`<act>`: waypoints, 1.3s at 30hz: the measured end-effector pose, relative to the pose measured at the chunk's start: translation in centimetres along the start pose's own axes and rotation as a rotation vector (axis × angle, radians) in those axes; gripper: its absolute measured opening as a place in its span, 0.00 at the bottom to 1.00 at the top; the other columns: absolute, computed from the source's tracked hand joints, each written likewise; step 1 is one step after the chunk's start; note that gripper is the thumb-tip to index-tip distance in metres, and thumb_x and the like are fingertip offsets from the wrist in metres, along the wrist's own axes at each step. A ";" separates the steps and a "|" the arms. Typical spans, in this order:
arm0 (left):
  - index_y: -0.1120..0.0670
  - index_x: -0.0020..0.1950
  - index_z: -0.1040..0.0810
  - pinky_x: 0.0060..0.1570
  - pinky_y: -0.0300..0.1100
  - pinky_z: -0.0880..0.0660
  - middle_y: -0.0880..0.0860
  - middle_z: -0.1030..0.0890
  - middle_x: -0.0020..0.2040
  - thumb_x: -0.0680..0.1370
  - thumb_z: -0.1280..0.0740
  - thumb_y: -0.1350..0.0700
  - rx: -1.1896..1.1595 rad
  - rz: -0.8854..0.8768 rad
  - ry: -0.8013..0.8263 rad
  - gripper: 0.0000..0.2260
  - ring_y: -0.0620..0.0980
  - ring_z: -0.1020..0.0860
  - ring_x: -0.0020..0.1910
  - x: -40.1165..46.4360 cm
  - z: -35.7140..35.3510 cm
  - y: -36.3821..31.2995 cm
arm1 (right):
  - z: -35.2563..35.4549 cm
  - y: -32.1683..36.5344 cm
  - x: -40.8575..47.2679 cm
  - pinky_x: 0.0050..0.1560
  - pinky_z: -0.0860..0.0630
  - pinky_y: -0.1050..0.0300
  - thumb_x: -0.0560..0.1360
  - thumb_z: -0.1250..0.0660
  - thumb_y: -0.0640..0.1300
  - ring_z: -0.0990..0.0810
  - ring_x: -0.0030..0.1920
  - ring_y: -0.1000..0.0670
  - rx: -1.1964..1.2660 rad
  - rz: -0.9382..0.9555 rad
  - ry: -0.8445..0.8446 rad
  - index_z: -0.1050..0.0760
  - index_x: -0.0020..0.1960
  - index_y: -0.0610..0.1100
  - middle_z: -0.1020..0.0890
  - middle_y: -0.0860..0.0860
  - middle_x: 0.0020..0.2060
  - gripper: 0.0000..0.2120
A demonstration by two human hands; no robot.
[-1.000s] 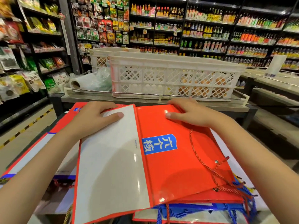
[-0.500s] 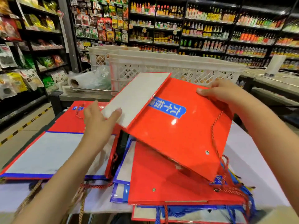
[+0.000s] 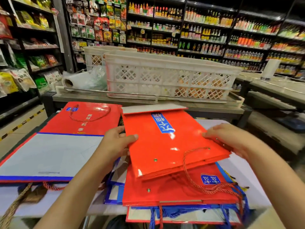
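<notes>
A flat folded red paper gift bag (image 3: 166,146) with a blue label and a red cord handle is held just above a stack of similar red and blue bags (image 3: 178,192). My left hand (image 3: 115,142) grips its left edge, thumb on top. Its right edge is pinched by my right hand (image 3: 231,139). The bag's grey bottom flap points away from me, and the cord handle hangs toward me.
A larger flat red, white and blue bag (image 3: 54,146) lies to the left on the table. Behind stand white lattice crates (image 3: 165,76) on a metal counter, beside a roll of plastic bags (image 3: 74,81). Shelves of bottles and packets line the back and left.
The red bag was lifted off the stack, swung round so its grey flap faces away, and lowered back over the pile. Both hands shifted to its side edges.
</notes>
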State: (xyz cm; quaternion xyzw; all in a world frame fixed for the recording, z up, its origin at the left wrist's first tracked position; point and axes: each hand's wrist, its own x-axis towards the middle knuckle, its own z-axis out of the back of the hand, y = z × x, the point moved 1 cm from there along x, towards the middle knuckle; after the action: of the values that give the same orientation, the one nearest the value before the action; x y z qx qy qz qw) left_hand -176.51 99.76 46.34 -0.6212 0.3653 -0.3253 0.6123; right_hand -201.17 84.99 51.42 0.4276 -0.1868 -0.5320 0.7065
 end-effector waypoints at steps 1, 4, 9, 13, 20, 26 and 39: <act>0.64 0.58 0.23 0.28 0.39 0.27 0.61 0.20 0.42 0.77 0.34 0.66 0.025 0.013 0.006 0.10 0.54 0.23 0.35 0.3 0.4 0.4 | -0.5 -0.7 -0.3 0.29 0.28 0.64 0.75 0.32 0.39 0.23 0.26 0.51 0.018 -0.008 -0.001 0.22 0.39 0.39 0.19 0.45 0.31 0.06; 0.61 0.57 0.21 0.29 0.40 0.28 0.64 0.19 0.43 0.76 0.31 0.63 0.125 0.004 -0.007 0.10 0.55 0.23 0.35 1.1 1.0 1.5 | -2.0 -2.4 -0.8 0.26 0.29 0.65 0.74 0.31 0.41 0.24 0.28 0.52 0.027 -0.021 -0.035 0.22 0.44 0.37 0.19 0.46 0.32 0.07; 0.56 0.58 0.21 0.27 0.39 0.32 0.54 0.26 0.32 0.74 0.28 0.58 0.341 -0.061 -0.107 0.13 0.51 0.28 0.29 2.8 0.8 3.1 | -3.7 -4.4 -0.2 0.39 0.24 0.54 0.72 0.28 0.46 0.20 0.37 0.46 -0.046 0.053 -0.242 0.21 0.45 0.35 0.18 0.44 0.36 0.13; 0.59 0.60 0.21 0.38 0.43 0.29 0.51 0.21 0.40 0.73 0.26 0.54 0.537 -0.183 -0.244 0.18 0.50 0.24 0.36 3.9 0.2 3.4 | -4.2 -4.6 -0.1 0.35 0.28 0.57 0.72 0.28 0.49 0.22 0.38 0.49 -0.173 0.102 -0.344 0.21 0.44 0.40 0.21 0.48 0.36 0.11; 0.55 0.57 0.19 0.48 0.41 0.31 0.53 0.17 0.53 0.76 0.31 0.52 0.768 -0.265 -0.299 0.12 0.54 0.22 0.55 4.3 -1.1 3.0 | -4.3 -4.0 0.0 0.40 0.33 0.56 0.75 0.35 0.57 0.27 0.42 0.48 -0.557 0.172 -0.468 0.23 0.49 0.44 0.22 0.47 0.46 0.16; 0.55 0.58 0.19 0.58 0.48 0.32 0.55 0.21 0.57 0.76 0.35 0.47 0.924 -0.378 -0.202 0.16 0.57 0.26 0.59 3.8 -1.0 3.3 | -4.1 -3.6 -0.4 0.57 0.31 0.51 0.76 0.37 0.54 0.26 0.57 0.45 -0.591 0.399 -0.443 0.25 0.61 0.45 0.24 0.46 0.54 0.18; 0.47 0.48 0.18 0.51 0.45 0.27 0.44 0.19 0.44 0.72 0.42 0.37 0.711 -0.519 0.061 0.19 0.43 0.23 0.47 -3.8 -4.5 1.7 | -7.3 -1.1 -2.6 0.47 0.33 0.63 0.77 0.35 0.41 0.29 0.42 0.61 -0.361 0.770 0.102 0.27 0.44 0.50 0.25 0.57 0.39 0.05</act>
State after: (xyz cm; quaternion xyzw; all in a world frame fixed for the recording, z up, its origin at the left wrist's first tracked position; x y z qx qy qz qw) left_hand -182.39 100.69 45.01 -0.4329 0.0805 -0.5920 0.6750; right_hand -197.46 90.21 46.93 0.2219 -0.2014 -0.2317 0.9255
